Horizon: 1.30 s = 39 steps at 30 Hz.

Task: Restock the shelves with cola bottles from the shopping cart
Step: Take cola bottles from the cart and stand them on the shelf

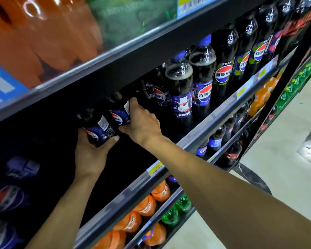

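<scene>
fingers (81, 132) closed: left hand (90, 155) on left cola bottle (99, 128), right hand (144, 123) on right cola bottle (119, 114). dark shelf (214, 119), pale shop floor (276, 168). long axes tilted, caps pointing up-left, inward.

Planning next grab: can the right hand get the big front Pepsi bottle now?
Probably not yet: the right hand grips a small bottle. The big bottle stands close beside it at the shelf front with nothing between, so the way looks free once the hand is empty.
</scene>
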Each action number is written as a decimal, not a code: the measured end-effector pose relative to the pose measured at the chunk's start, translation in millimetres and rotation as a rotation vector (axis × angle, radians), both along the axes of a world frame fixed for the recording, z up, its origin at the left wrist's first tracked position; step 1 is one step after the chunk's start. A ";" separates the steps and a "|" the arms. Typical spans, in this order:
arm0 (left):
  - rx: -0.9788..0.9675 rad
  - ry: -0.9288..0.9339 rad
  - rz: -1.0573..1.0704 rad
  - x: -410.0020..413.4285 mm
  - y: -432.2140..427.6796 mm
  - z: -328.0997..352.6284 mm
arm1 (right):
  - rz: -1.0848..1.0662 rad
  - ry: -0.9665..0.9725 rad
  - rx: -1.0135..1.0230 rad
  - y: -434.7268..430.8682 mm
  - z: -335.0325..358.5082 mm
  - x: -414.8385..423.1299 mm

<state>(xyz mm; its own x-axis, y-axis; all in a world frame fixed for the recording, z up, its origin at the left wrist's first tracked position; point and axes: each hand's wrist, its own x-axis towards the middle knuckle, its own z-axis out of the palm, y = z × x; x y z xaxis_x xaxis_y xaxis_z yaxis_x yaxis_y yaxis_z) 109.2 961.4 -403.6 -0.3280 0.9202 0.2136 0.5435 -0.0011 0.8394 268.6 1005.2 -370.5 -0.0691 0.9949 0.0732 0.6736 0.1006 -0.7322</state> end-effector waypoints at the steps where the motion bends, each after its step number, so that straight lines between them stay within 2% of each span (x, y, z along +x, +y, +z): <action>1: 0.011 0.009 0.009 0.2 7.7 -0.7 | -0.013 0.007 0.000 7.6 -1.1 -1.8; 8: 0.027 0.015 0.056 -2.4 55.1 -9.5 | -0.065 0.055 -0.012 48.2 -2.9 -4.7; 30: 0.055 -0.021 0.043 -8.4 113.9 -15.2 | -0.120 0.045 0.051 97.1 -12.1 -36.1; 34: -0.008 -0.030 0.080 -12.9 116.4 -10.9 | -0.121 0.054 0.007 96.8 -7.0 -35.6; 39: -0.205 0.149 0.116 -16.1 117.8 5.7 | -0.156 0.118 -0.108 75.8 5.8 -29.7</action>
<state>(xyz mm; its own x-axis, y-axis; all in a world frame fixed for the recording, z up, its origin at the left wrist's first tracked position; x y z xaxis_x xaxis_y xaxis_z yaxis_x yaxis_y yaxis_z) 93.2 1079.2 -397.9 -0.4129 0.9072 0.0805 0.6472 0.2301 0.7268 238.9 1081.0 -364.6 0.0891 0.9954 -0.0357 0.5842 -0.0812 -0.8076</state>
